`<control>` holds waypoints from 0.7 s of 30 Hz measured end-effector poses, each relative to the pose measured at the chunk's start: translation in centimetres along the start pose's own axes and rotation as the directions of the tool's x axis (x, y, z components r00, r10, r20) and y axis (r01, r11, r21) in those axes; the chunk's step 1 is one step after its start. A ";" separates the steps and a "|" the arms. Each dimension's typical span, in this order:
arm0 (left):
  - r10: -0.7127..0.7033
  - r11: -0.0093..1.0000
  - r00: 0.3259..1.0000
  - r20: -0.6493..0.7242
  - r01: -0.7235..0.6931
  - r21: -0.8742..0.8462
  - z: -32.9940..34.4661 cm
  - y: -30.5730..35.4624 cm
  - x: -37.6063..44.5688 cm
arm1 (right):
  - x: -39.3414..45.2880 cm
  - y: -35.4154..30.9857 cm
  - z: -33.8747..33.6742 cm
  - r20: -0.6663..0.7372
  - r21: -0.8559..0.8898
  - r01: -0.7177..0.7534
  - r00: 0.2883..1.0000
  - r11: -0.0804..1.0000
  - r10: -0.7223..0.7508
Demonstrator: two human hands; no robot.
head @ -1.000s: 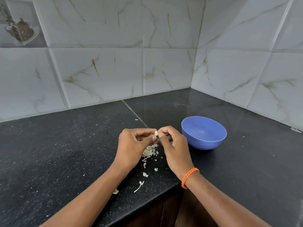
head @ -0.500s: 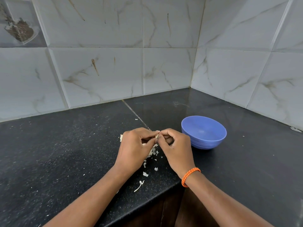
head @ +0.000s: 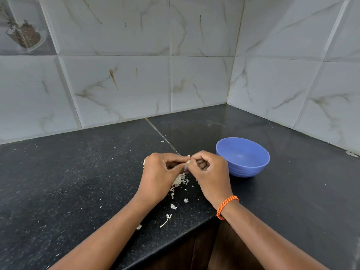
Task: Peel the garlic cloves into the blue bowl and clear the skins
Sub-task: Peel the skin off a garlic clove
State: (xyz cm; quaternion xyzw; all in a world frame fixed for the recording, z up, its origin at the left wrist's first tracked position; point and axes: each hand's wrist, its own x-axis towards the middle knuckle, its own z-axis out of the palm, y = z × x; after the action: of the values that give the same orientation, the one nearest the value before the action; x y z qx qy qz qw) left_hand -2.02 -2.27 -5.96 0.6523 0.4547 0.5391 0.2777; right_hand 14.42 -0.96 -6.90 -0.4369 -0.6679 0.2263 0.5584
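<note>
A small garlic clove (head: 188, 162) sits pinched between the fingertips of both hands, held just above the dark worktop (head: 78, 182). Only a pale sliver of it shows between the thumbs; whether any skin clings to it is too small to tell. The left hand (head: 162, 176) has its thumb and forefinger closed on the clove from the left, the other fingers curled under the palm. The right hand (head: 209, 172) pinches the same clove from the right, its remaining fingers folded in toward the palm, knuckles up. The 2 hands meet at the clove, fingertips touching.

Directly beneath the hands lies a loose heap of garlic skins (head: 180, 181), pale and papery, with more flakes scattered toward the front edge of the worktop, including 1 thin curled strip (head: 166, 220). A single flake (head: 162, 141) lies apart farther back, near the seam in the stone.

The blue bowl (head: 251, 170) stands upright on the worktop just right of the right hand, not touching it; the part of its inside that shows holds nothing.

An orange braided band (head: 226, 206) circles the right wrist. Grey marbled wall tiles (head: 194, 80) rise behind the worktop and meet in a corner at the right rear.
</note>
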 end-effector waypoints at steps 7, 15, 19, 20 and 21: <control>-0.102 0.971 0.995 -0.004 0.098 -0.217 -0.3 0.0 0.1 | 0.0 -0.2 -0.1 0.049 0.141 -0.095 0.995 0.986 0.089; -0.033 0.998 0.997 -0.075 0.029 -0.062 -0.6 -0.1 0.4 | -0.3 -0.9 -0.2 0.188 0.244 -0.139 0.978 0.960 0.094; 0.006 0.999 0.998 -0.068 -0.008 -0.036 -0.4 0.1 0.2 | -0.1 -0.6 -0.3 0.195 0.289 -0.179 0.973 0.940 0.125; -0.015 0.998 0.998 -0.067 0.011 -0.069 -0.4 0.1 0.3 | 0.0 -0.4 -0.3 0.195 0.312 -0.192 0.971 0.930 0.135; -0.042 0.993 0.997 -0.065 0.034 -0.111 -0.4 0.0 0.3 | 0.0 -0.2 -0.3 0.196 0.342 -0.206 0.970 0.917 0.144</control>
State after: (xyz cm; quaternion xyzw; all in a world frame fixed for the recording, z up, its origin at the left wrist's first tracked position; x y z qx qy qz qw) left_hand -2.39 -2.06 -5.72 0.6088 0.4457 0.5796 0.3079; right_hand 14.65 -1.15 -6.62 -0.3649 -0.6177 0.4297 0.5483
